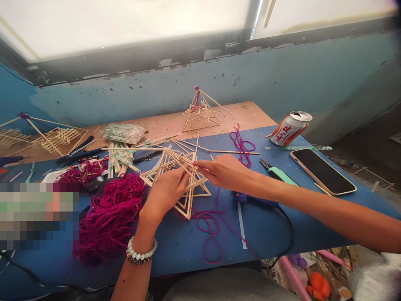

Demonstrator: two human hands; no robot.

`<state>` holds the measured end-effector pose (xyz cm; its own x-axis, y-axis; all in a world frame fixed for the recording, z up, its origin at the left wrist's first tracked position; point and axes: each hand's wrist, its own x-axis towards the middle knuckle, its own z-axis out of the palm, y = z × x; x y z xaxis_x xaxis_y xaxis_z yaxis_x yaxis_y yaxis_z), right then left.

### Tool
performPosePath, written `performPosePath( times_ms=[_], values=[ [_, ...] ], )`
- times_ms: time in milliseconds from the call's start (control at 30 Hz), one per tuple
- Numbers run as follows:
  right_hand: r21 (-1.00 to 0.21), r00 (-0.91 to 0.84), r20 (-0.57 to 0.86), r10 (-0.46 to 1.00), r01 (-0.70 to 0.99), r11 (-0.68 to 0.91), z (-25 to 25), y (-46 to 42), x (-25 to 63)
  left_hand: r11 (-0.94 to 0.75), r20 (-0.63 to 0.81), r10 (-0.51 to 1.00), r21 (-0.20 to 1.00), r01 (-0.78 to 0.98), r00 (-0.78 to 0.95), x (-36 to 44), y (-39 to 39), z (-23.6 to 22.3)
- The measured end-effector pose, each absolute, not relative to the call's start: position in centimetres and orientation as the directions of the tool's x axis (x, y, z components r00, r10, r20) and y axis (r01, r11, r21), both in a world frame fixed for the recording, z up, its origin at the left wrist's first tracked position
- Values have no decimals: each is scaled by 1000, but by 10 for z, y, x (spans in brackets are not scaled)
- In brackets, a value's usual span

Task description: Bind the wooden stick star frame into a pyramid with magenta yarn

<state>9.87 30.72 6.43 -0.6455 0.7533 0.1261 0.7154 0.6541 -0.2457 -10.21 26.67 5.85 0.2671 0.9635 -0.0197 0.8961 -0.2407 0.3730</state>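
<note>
A star-shaped frame of thin wooden sticks (200, 194) is between my hands over the blue mat. My left hand (167, 188), with bead bracelets at the wrist, is closed on the frame's sticks from the left. From the right comes my right hand (224, 169), its fingertips pinched at a stick joint where a bit of magenta yarn shows; the exact grip is partly hidden. A loose strand of magenta yarn (208, 225) curls over the mat below the frame. Just left of my left hand lies a large magenta yarn bundle (109, 217).
Behind stands a stick pyramid (200, 119); another stick structure (52, 136) is at far left. A packet of sticks (123, 132) lies near pliers (75, 152). On the right are a drink can (290, 129), a phone (324, 171), a green-handled cutter (282, 175) and a corded blue tool (257, 199).
</note>
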Motion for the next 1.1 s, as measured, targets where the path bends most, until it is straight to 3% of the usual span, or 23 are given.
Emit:
performPosePath(
  times_ms=[100,200,500,1100],
  values=[
    [-40,-670,81,738,738,674,63,304,94,-226,0,971,347,910,241,-102,266,58],
    [-7,-692,46,721,721,693,61,304,92,-224,13,972,337,915,233,-100,266,57],
    [-215,-640,24,768,747,630,64,312,85,-187,51,982,165,968,181,-89,266,56],
    [-335,-646,41,762,710,620,62,317,89,-114,4,993,175,978,115,-90,267,54]
  ],
)
